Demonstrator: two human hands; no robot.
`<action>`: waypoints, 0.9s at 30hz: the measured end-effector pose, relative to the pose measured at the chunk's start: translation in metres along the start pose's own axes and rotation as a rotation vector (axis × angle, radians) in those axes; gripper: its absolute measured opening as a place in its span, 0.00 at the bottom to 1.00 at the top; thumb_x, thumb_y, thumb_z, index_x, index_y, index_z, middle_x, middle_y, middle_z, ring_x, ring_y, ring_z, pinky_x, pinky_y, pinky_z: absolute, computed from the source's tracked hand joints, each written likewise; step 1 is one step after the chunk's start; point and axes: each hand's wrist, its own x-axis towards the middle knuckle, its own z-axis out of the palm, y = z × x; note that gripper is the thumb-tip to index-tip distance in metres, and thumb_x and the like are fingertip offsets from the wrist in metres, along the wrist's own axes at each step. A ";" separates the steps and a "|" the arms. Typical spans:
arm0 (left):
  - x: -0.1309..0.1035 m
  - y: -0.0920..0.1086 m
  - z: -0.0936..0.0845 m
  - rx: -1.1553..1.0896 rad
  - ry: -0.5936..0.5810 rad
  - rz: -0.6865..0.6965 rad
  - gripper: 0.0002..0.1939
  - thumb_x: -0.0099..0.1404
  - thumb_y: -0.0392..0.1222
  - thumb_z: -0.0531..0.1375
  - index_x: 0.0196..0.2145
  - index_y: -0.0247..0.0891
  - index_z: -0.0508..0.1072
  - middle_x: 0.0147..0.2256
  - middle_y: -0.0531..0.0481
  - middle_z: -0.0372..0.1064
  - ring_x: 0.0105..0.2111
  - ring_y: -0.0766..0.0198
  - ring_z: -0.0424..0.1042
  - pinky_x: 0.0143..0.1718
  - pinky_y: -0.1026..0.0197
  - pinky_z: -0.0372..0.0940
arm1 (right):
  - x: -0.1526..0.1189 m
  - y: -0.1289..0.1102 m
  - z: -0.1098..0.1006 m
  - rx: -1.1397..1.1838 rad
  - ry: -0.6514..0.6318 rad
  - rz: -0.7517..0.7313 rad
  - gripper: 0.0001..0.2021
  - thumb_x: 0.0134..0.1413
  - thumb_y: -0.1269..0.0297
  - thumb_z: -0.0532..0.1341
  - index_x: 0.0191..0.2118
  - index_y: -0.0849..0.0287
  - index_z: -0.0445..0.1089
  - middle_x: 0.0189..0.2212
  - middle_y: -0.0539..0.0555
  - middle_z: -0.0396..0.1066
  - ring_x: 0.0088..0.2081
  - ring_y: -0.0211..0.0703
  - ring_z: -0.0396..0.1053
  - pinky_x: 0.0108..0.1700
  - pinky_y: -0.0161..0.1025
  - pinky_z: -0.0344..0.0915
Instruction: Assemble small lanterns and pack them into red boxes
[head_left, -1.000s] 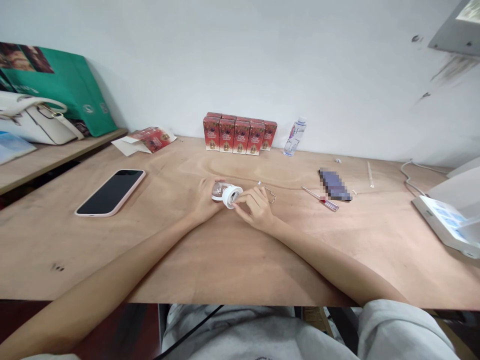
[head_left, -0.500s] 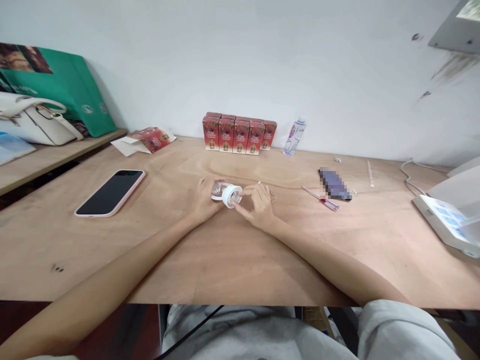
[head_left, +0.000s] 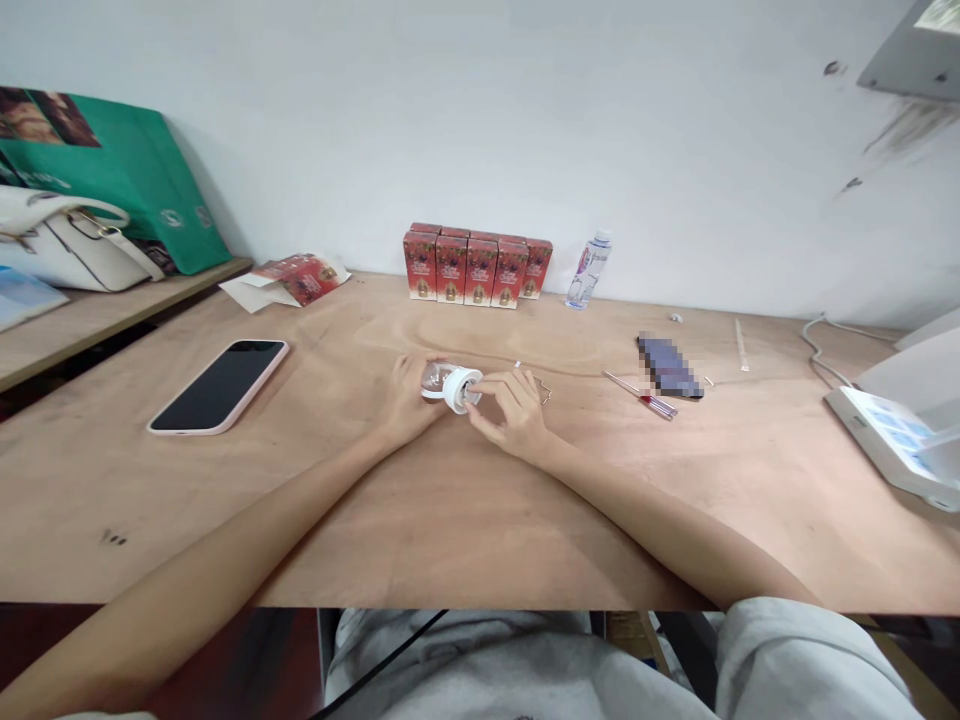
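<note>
My left hand (head_left: 409, 395) is wrapped round a small clear globe with a white base (head_left: 459, 390). It lies on its side just above or on the table, with the open underside of the base turned to the right. At that opening, the thumb and index finger of my right hand (head_left: 514, 408) are brought together, reaching into the recess. Something small and dark shows inside, but whether the fingertips grip a piece of it is too small to tell. Just beyond the right hand lies a thin bent gold wire (head_left: 547, 390), partly hidden by the fingers.
Red boxes (head_left: 480, 270) stand by the wall next to a clear bottle (head_left: 589, 270). A phone (head_left: 219, 388) and a flattened red carton (head_left: 289, 280) lie left. Rightward are a screwdriver (head_left: 651, 400), a blurred dark phone-shaped object (head_left: 669, 366) and a white device (head_left: 892, 440).
The right index finger has moved slightly deeper into the base's opening. My left hand keeps its hold on the globe.
</note>
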 end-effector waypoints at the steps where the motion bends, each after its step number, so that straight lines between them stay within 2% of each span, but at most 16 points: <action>1: 0.000 0.000 0.000 0.003 0.000 0.002 0.22 0.52 0.45 0.64 0.42 0.39 0.63 0.42 0.46 0.70 0.42 0.55 0.68 0.46 0.50 0.61 | 0.000 0.000 0.000 0.002 -0.001 -0.001 0.05 0.53 0.66 0.60 0.36 0.58 0.66 0.32 0.53 0.73 0.33 0.40 0.69 0.36 0.39 0.56; 6: 0.000 -0.001 0.001 0.015 -0.006 0.000 0.22 0.52 0.45 0.64 0.43 0.39 0.63 0.42 0.46 0.69 0.42 0.55 0.68 0.45 0.50 0.61 | -0.001 0.001 0.003 0.025 -0.046 0.038 0.05 0.54 0.65 0.58 0.37 0.58 0.65 0.32 0.53 0.73 0.34 0.41 0.69 0.36 0.40 0.57; 14: 0.000 0.002 -0.002 0.034 -0.008 -0.019 0.21 0.52 0.45 0.64 0.42 0.40 0.63 0.42 0.46 0.70 0.42 0.53 0.68 0.45 0.49 0.61 | 0.000 0.002 0.003 0.095 -0.011 0.143 0.11 0.51 0.60 0.62 0.39 0.59 0.65 0.34 0.56 0.71 0.37 0.43 0.68 0.37 0.41 0.62; 19: 0.000 0.003 -0.001 0.047 0.004 -0.029 0.21 0.52 0.45 0.64 0.42 0.39 0.63 0.42 0.45 0.70 0.42 0.52 0.68 0.44 0.48 0.62 | 0.000 0.002 0.003 0.094 0.019 0.073 0.05 0.52 0.65 0.61 0.36 0.58 0.66 0.31 0.53 0.72 0.33 0.40 0.68 0.35 0.39 0.59; 21: -0.001 0.001 0.000 0.055 0.017 -0.040 0.20 0.52 0.44 0.63 0.42 0.39 0.63 0.41 0.45 0.70 0.42 0.52 0.68 0.44 0.49 0.62 | -0.001 0.002 0.004 0.084 0.022 0.059 0.03 0.52 0.67 0.61 0.31 0.57 0.65 0.27 0.51 0.72 0.31 0.38 0.66 0.34 0.39 0.57; 24: -0.001 -0.001 0.001 0.078 0.042 -0.050 0.20 0.52 0.44 0.63 0.42 0.40 0.63 0.42 0.45 0.70 0.42 0.52 0.68 0.45 0.50 0.61 | -0.002 0.002 0.005 0.040 0.004 0.047 0.10 0.53 0.68 0.60 0.23 0.57 0.61 0.22 0.48 0.69 0.27 0.36 0.63 0.32 0.38 0.54; 27: -0.002 -0.002 0.002 0.114 0.071 -0.021 0.20 0.53 0.46 0.63 0.42 0.39 0.63 0.43 0.44 0.69 0.43 0.52 0.67 0.45 0.50 0.60 | -0.001 0.000 0.007 -0.003 0.016 0.024 0.12 0.53 0.68 0.59 0.21 0.57 0.59 0.19 0.48 0.66 0.25 0.36 0.60 0.31 0.37 0.53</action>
